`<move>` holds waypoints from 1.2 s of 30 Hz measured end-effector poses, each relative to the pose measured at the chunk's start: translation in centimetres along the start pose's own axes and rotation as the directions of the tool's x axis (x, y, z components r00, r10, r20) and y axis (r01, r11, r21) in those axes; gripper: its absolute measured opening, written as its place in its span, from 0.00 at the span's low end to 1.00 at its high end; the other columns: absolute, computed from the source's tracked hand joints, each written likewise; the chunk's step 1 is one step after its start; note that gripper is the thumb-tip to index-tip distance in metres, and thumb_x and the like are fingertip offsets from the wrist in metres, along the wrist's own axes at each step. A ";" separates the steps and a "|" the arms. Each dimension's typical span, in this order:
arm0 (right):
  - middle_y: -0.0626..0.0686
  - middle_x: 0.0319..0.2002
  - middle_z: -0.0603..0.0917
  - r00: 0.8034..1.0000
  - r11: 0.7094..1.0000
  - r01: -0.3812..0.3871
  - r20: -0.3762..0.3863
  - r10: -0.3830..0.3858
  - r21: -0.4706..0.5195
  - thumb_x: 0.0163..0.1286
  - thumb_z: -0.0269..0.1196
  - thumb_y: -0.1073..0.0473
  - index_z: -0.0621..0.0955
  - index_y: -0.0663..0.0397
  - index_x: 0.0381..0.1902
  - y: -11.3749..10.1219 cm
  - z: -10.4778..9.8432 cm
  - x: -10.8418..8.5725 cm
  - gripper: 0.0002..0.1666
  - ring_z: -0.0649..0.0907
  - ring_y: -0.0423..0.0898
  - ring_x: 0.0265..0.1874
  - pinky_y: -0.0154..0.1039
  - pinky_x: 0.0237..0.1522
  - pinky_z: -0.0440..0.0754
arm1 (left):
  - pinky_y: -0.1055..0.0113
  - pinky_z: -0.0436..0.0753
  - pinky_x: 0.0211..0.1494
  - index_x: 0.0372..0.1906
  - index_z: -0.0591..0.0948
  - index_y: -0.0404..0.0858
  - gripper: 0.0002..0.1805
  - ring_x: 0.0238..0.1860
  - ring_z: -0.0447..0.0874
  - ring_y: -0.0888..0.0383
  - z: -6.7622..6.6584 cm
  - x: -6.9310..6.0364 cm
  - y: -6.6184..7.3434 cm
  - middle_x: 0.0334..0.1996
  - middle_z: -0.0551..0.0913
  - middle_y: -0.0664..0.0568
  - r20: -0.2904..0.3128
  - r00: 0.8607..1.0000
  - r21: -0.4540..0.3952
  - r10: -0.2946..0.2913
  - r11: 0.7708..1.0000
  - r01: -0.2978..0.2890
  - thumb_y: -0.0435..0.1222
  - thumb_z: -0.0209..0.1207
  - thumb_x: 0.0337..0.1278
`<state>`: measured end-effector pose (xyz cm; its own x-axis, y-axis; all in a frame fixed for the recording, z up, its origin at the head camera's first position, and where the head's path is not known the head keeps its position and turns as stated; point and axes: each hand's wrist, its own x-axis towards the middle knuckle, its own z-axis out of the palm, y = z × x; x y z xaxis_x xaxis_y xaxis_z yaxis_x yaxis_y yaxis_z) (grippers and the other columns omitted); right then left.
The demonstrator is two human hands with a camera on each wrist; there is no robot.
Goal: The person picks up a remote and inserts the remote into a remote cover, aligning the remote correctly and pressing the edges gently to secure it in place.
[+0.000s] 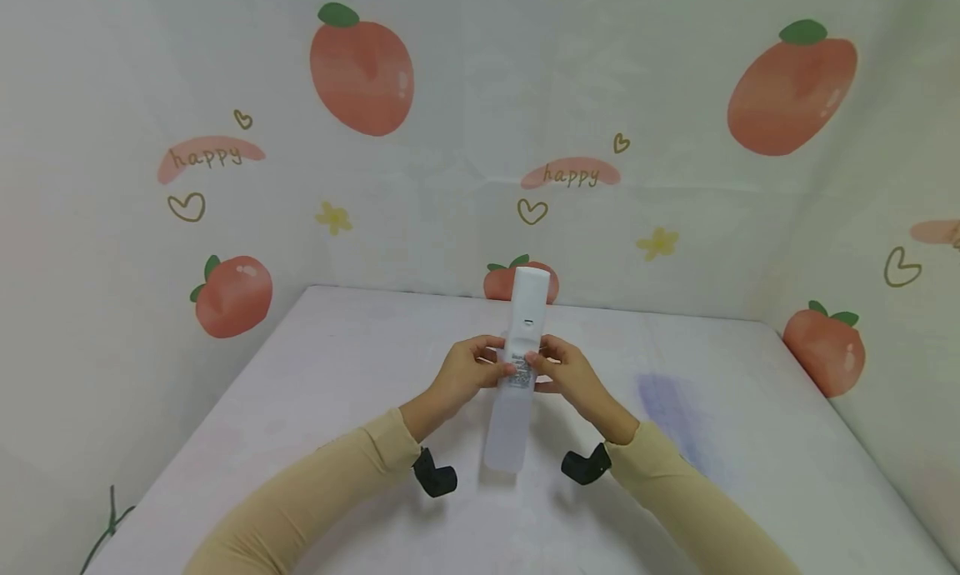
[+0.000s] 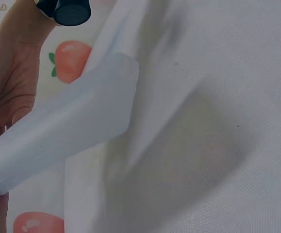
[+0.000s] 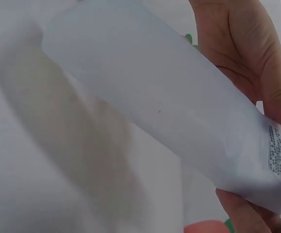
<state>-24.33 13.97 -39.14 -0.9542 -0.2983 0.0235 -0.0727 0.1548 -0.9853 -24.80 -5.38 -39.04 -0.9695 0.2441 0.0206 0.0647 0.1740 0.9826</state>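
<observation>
Beige sleeves (image 1: 315, 492) are lying nearest the viewer, slanting inward, with a black wrist camera (image 1: 435, 477) sitting at each cuff. Between the hands, a long white plastic bar (image 1: 510, 433) is tilting slightly, its top end standing out beyond the fingers, its pale lower end extending back toward the wearer. The left hand (image 1: 468, 371) is gripping its left edge and the right hand (image 1: 573, 379) is gripping its right edge, both thumbs pressing on the front beside a printed label (image 1: 521, 375). Holding it by both edges near the middle is probably steadying the long ends and facing the label toward the wearer. A shadow (image 2: 189, 160) is falling apart from the lower end, suggesting that the bar is being held above the table.

Below the hands, a white table (image 1: 360, 333) is spreading out, a blurry violet patch (image 1: 671, 417) showing to the right of the right hand. Beyond the hands, a pale curtain (image 1: 465, 75) is hanging, displaying red fruit (image 1: 362, 75), yellow flowers (image 1: 334, 217), gold hearts (image 1: 532, 212) and the word "happy" (image 1: 572, 175). Left of the left sleeve, a dark green cord (image 1: 112, 522) is trailing.
</observation>
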 end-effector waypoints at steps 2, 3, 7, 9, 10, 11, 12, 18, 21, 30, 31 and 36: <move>0.58 0.44 0.76 1.000 1.000 -0.001 -0.002 0.001 0.014 0.72 0.58 0.57 0.70 0.67 0.60 0.0 0.0 0.0 0.25 0.82 0.45 0.42 0.50 0.46 0.84 | 0.62 0.86 0.41 0.52 0.81 0.35 0.22 0.36 0.81 0.57 0.0 0.0 0.0 0.39 0.81 0.43 0.000 1.000 0.020 0.012 1.000 -0.012 0.35 0.70 0.50; 0.56 0.44 0.77 1.000 0.999 -0.005 -0.003 0.005 0.040 0.72 0.59 0.58 0.69 0.67 0.60 0.0 0.0 0.0 0.25 0.82 0.45 0.42 0.50 0.47 0.84 | 0.62 0.86 0.41 0.52 0.81 0.36 0.22 0.36 0.81 0.57 0.0 0.0 0.0 0.40 0.82 0.43 -0.004 1.000 0.026 0.020 0.999 -0.020 0.36 0.70 0.51; 0.48 0.42 0.79 0.999 0.978 -0.035 -0.006 0.037 0.207 0.72 0.58 0.63 0.63 0.65 0.64 0.5 -0.1 0.0 0.27 0.82 0.43 0.44 0.48 0.52 0.82 | 0.60 0.86 0.43 0.53 0.81 0.37 0.21 0.37 0.82 0.57 -0.1 0.0 -0.1 0.41 0.83 0.42 -0.041 0.998 -0.006 0.040 0.999 -0.040 0.36 0.69 0.53; 0.46 0.41 0.81 0.998 0.958 -0.068 0.000 0.071 0.280 0.72 0.57 0.64 0.63 0.65 0.64 0.8 -0.2 0.0 0.27 0.83 0.42 0.44 0.45 0.54 0.81 | 0.59 0.86 0.45 0.55 0.80 0.37 0.21 0.38 0.83 0.57 -0.1 0.0 -0.2 0.42 0.84 0.41 -0.058 0.998 -0.038 0.035 0.999 -0.037 0.35 0.67 0.55; 0.45 0.41 0.82 0.996 0.950 -0.084 0.000 0.088 0.300 0.72 0.57 0.64 0.64 0.66 0.64 1.0 -0.2 0.0 0.26 0.83 0.41 0.44 0.44 0.54 0.81 | 0.58 0.86 0.46 0.55 0.79 0.37 0.21 0.39 0.84 0.56 -0.1 0.1 -0.2 0.42 0.84 0.41 -0.061 0.998 -0.058 0.028 0.998 -0.032 0.35 0.67 0.55; 0.45 0.41 0.82 0.995 0.946 -0.098 -0.004 0.104 0.309 0.72 0.57 0.63 0.66 0.66 0.62 1.1 -0.2 0.0 0.24 0.84 0.41 0.43 0.44 0.54 0.81 | 0.58 0.85 0.47 0.56 0.79 0.37 0.22 0.40 0.84 0.56 -0.1 0.1 -0.3 0.43 0.85 0.41 -0.062 0.998 -0.076 0.020 0.997 -0.024 0.34 0.67 0.56; 0.44 0.40 0.83 0.993 0.941 -0.110 -0.009 0.119 0.320 0.72 0.57 0.63 0.70 0.65 0.58 1.1 -0.2 0.0 0.20 0.84 0.41 0.43 0.43 0.54 0.81 | 0.57 0.85 0.47 0.57 0.78 0.36 0.22 0.40 0.85 0.56 -0.1 0.1 -0.4 0.42 0.85 0.40 -0.059 0.998 -0.093 0.016 0.995 -0.021 0.33 0.66 0.56; 0.45 0.36 0.82 0.986 0.924 -0.100 -0.089 0.142 0.368 0.72 0.57 0.64 0.79 0.52 0.38 1.4 0.3 0.0 0.04 0.83 0.40 0.38 0.37 0.47 0.84 | 0.59 0.86 0.45 0.59 0.77 0.30 0.23 0.38 0.86 0.58 0.0 0.4 -0.8 0.41 0.85 0.38 -0.030 0.999 -0.137 0.011 0.990 -0.015 0.32 0.64 0.58; 0.45 0.35 0.82 0.986 0.931 -0.097 -0.090 0.137 0.353 0.72 0.56 0.65 0.77 0.55 0.39 1.6 0.3 0.1 0.03 0.83 0.40 0.36 0.34 0.43 0.84 | 0.60 0.86 0.43 0.59 0.76 0.27 0.24 0.38 0.86 0.57 0.1 0.2 -1.1 0.42 0.85 0.37 -0.002 1.000 -0.118 -0.003 0.993 0.003 0.31 0.63 0.59; 0.44 0.30 0.82 0.994 0.952 -0.040 -0.082 0.068 0.304 0.73 0.54 0.68 0.75 0.58 0.42 1.4 -0.3 0.6 0.03 0.81 0.38 0.31 0.31 0.38 0.83 | 0.61 0.86 0.43 0.59 0.75 0.26 0.23 0.41 0.87 0.54 0.3 -0.5 -1.0 0.46 0.84 0.35 0.090 0.996 -0.057 0.019 0.998 -0.014 0.31 0.62 0.60; 0.44 0.29 0.82 0.996 0.950 -0.034 -0.074 0.059 0.310 0.73 0.54 0.68 0.73 0.57 0.43 1.3 -0.3 0.7 0.04 0.81 0.38 0.30 0.31 0.38 0.83 | 0.61 0.86 0.43 0.60 0.75 0.26 0.23 0.41 0.87 0.54 0.3 -0.5 -0.9 0.46 0.84 0.35 0.085 0.996 -0.052 0.021 0.998 -0.017 0.31 0.62 0.60; 0.43 0.32 0.82 0.997 0.944 -0.013 -0.064 0.036 0.329 0.75 0.53 0.64 0.71 0.49 0.49 0.4 0.1 0.6 0.08 0.83 0.39 0.33 0.34 0.40 0.83 | 0.61 0.86 0.42 0.58 0.77 0.28 0.23 0.40 0.86 0.55 0.1 -0.6 0.0 0.45 0.85 0.37 0.033 0.998 -0.022 0.049 0.999 -0.049 0.31 0.64 0.58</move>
<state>-24.87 13.76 -39.59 -0.9728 -0.2315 -0.0011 0.0393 -0.1603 -0.9863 -24.17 -5.42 -39.04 -0.9567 0.2841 0.0630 0.1066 0.1408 0.9843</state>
